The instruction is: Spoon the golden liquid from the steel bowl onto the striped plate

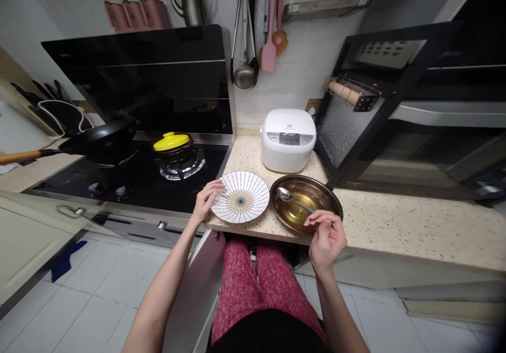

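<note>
My right hand (326,237) is closed on the handle of a metal spoon (285,194). The spoon's bowl end hangs over a wide metal basin (335,201), whose inside looks golden. At the left rim of a white plate (253,185) with dark radiating lines is my left hand (208,197), its fingers over the edge, gripping it. The plate lies flat on the speckled counter, just left of the basin. Part of the spoon's handle is hidden by my right fingers.
Behind the basin stands a white rice cooker (288,153). A yellow-lidded pot (172,142) and a black wok (103,138) sit on the gas stove. A dark oven rack (356,131) is at the right. Below the counter, a cabinet door (197,284) stands open beside my legs.
</note>
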`<state>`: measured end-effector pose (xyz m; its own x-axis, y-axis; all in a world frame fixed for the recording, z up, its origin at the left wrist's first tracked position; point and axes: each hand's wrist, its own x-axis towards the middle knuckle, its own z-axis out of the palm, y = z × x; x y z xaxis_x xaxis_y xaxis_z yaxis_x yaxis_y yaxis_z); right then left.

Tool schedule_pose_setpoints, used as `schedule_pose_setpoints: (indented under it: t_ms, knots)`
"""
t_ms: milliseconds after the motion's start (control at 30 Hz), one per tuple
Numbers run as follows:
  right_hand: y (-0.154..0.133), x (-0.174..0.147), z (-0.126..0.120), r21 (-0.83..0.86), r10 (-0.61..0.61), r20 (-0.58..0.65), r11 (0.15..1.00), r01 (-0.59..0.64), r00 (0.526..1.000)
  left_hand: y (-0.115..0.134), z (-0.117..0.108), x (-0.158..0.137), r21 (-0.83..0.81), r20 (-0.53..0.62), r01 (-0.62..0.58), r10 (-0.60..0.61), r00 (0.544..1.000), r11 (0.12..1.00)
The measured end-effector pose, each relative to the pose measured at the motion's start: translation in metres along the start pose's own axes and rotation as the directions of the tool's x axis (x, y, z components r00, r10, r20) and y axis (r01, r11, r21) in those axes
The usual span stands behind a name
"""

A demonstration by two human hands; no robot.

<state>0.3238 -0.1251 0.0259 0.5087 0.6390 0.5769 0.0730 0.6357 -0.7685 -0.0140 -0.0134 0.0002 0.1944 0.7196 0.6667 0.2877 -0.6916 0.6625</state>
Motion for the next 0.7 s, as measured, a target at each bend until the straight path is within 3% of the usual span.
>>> schedule_pose_setpoints:
  t_ms: [167,300,500,700]
  knots:
    - [0.0,-0.005,-0.011,-0.085,-0.037,0.063,0.995,0.042,0.997,0.001,0.0,0.0,0.001,0.0,0.002,-0.002,1.0,1.0]
    - [0.001,-0.009,-0.019,-0.15,-0.095,0.203,0.98,0.127,0.974,0.001,0.0,0.001,0.002,-0.001,0.012,-0.012,1.0,1.0]
    - [-0.006,-0.008,-0.021,-0.146,-0.239,0.44,0.932,0.332,0.865,0.0,0.0,0.0,0.003,0.001,0.005,-0.005,1.0,1.0]
    - [-0.008,-0.005,-0.022,-0.136,-0.303,0.533,0.891,0.434,0.789,0.001,0.0,0.0,-0.003,0.004,0.017,-0.017,1.0,1.0]
